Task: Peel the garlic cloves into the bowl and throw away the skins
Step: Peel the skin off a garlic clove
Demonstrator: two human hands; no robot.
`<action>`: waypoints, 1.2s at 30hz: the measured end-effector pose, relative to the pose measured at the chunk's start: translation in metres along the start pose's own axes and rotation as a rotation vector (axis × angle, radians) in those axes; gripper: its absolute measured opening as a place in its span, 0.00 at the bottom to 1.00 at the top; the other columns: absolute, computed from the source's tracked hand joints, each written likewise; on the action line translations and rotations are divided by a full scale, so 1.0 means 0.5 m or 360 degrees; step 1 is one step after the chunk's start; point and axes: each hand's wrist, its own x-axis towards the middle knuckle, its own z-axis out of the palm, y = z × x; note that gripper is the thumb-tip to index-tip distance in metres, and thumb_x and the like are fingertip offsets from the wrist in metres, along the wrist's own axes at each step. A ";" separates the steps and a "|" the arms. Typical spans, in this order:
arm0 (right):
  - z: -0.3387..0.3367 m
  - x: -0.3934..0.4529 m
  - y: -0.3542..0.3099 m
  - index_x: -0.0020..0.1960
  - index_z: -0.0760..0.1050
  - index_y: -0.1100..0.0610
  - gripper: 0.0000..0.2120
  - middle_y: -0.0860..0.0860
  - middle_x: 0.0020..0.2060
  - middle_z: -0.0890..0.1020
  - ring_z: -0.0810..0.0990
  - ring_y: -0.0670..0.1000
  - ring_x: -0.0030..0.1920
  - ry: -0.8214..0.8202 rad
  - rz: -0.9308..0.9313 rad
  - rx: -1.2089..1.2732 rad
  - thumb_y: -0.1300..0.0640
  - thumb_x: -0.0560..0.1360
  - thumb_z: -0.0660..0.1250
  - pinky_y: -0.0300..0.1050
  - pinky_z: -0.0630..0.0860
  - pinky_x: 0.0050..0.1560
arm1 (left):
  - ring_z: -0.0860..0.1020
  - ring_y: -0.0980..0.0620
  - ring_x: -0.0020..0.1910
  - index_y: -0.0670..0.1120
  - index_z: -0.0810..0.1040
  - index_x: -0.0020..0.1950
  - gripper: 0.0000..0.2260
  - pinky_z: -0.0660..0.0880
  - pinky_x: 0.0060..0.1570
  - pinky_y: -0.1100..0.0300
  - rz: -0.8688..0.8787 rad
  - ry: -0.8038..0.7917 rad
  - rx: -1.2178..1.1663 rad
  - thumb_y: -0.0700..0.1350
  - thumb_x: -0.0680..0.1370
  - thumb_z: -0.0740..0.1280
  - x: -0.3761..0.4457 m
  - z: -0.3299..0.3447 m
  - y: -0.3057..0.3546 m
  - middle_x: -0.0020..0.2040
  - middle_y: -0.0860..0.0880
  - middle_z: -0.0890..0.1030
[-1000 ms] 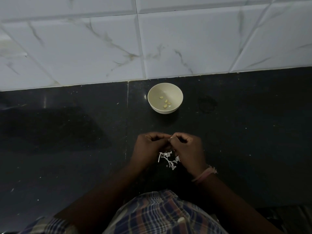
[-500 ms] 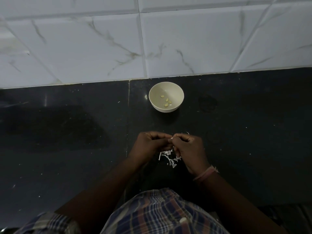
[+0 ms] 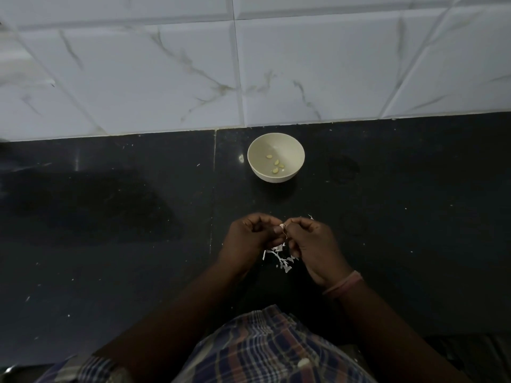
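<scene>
The dark counter (image 3: 110, 217) runs wide in front of me, up to the tiled wall (image 3: 138, 78). On it, well ahead of my hands, sits the bowl (image 3: 255, 164) with four peeled cloves (image 3: 276, 163) at its bottom. Closer in, my left hand (image 3: 249, 239) and right hand (image 3: 312, 244) meet fingertip to fingertip above the counter, fingers curled, both pinching one small clove (image 3: 282, 227) between them; a pale strip of skin hangs from it. Just beneath my hands lies a little heap of skins (image 3: 279, 258), and a stray flake (image 3: 311, 217) sits just past my right knuckles.

To peel this well, I judge I should hold the clove firm with the left thumb and forefinger and draw the loose strip down and away with the right, in one long pull so it does not tear into crumbs. I should do it over the heap, so the scrap lands with the rest and is easy to gather for the bin. Only a bare clove goes into the bowl.
</scene>
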 end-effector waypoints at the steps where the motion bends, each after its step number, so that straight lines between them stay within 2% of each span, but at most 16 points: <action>1: 0.003 0.000 0.002 0.45 0.81 0.64 0.07 0.56 0.27 0.73 0.67 0.49 0.26 -0.0003 0.0024 0.0032 0.64 0.80 0.66 0.40 0.64 0.26 | 0.85 0.46 0.44 0.37 0.82 0.49 0.04 0.82 0.46 0.59 -0.0007 0.0012 -0.0015 0.31 0.77 0.70 -0.002 0.000 -0.003 0.44 0.41 0.86; 4: 0.011 -0.003 0.005 0.44 0.80 0.63 0.08 0.55 0.27 0.73 0.68 0.49 0.26 -0.0012 0.0066 0.0121 0.63 0.80 0.65 0.40 0.65 0.26 | 0.85 0.47 0.45 0.37 0.82 0.49 0.04 0.81 0.46 0.61 -0.0045 0.0039 -0.0133 0.31 0.78 0.69 -0.004 0.001 -0.012 0.45 0.41 0.86; 9: 0.008 -0.001 0.010 0.46 0.80 0.64 0.07 0.55 0.28 0.78 0.73 0.51 0.27 0.0002 -0.0058 -0.0055 0.62 0.79 0.67 0.43 0.71 0.29 | 0.86 0.47 0.45 0.35 0.82 0.52 0.05 0.81 0.46 0.61 -0.0053 0.0082 -0.0262 0.31 0.79 0.67 -0.011 0.005 -0.017 0.46 0.39 0.86; 14: 0.009 -0.009 0.004 0.47 0.82 0.61 0.05 0.61 0.34 0.83 0.79 0.54 0.32 -0.0035 -0.0123 -0.0150 0.62 0.79 0.68 0.48 0.76 0.36 | 0.85 0.43 0.46 0.37 0.82 0.51 0.04 0.82 0.49 0.54 -0.0055 0.0155 -0.0227 0.33 0.78 0.69 -0.014 0.001 -0.020 0.47 0.38 0.86; 20: -0.003 -0.018 0.002 0.47 0.84 0.59 0.05 0.63 0.36 0.84 0.79 0.55 0.33 -0.0090 -0.0215 -0.0243 0.61 0.78 0.70 0.50 0.78 0.37 | 0.85 0.47 0.43 0.34 0.81 0.53 0.05 0.81 0.44 0.61 -0.0034 0.0143 -0.0159 0.33 0.78 0.70 -0.019 -0.002 -0.020 0.46 0.38 0.85; 25: -0.003 -0.014 -0.007 0.46 0.84 0.60 0.06 0.58 0.30 0.80 0.76 0.55 0.29 -0.0070 -0.0195 -0.0232 0.63 0.79 0.69 0.47 0.76 0.33 | 0.85 0.45 0.45 0.31 0.81 0.55 0.07 0.81 0.45 0.59 -0.0035 0.0097 -0.0226 0.32 0.78 0.69 -0.017 -0.003 -0.016 0.49 0.35 0.85; 32: -0.007 -0.014 -0.002 0.44 0.83 0.61 0.06 0.52 0.27 0.78 0.73 0.46 0.25 0.0026 -0.0168 -0.0255 0.64 0.79 0.69 0.39 0.71 0.28 | 0.86 0.47 0.45 0.34 0.82 0.52 0.05 0.81 0.45 0.62 -0.0061 0.0059 -0.0255 0.31 0.78 0.68 -0.018 0.002 -0.019 0.47 0.38 0.86; 36: 0.008 -0.012 -0.002 0.46 0.83 0.57 0.06 0.47 0.33 0.83 0.78 0.40 0.31 0.0151 -0.0275 -0.0521 0.60 0.79 0.68 0.36 0.73 0.34 | 0.84 0.46 0.48 0.37 0.83 0.55 0.07 0.81 0.52 0.56 -0.0063 0.0083 -0.0237 0.33 0.79 0.68 -0.016 0.007 -0.027 0.51 0.38 0.86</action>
